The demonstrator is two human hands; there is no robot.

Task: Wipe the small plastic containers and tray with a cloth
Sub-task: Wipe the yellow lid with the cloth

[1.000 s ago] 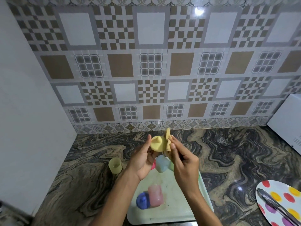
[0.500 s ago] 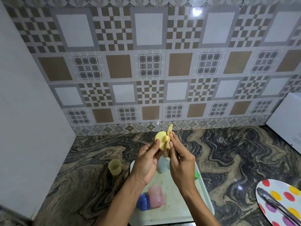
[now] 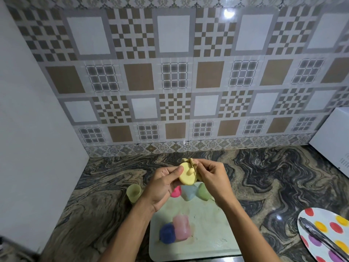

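My left hand (image 3: 164,186) holds a small yellow plastic container (image 3: 187,175) above the far end of a pale green tray (image 3: 207,233). My right hand (image 3: 211,178) pinches a beige cloth (image 3: 190,162) against the container's rim. On the tray lie a blue container (image 3: 167,233) and a pink container (image 3: 181,226) side by side near the front. A bright pink container (image 3: 176,192), a light blue container (image 3: 188,192) and a green container (image 3: 204,190) sit at the tray's far end, partly hidden by my hands.
A yellow-green cup (image 3: 133,192) stands on the marbled counter (image 3: 264,176) left of the tray. A polka-dot plate (image 3: 324,237) with metal tongs (image 3: 319,237) lies at the right. A white appliance (image 3: 334,135) stands at the far right, a white wall panel (image 3: 34,148) at the left.
My hands have lowered a little and turned the yellow container so that its flat face shows. The cloth has bunched at its top edge under my right fingers.
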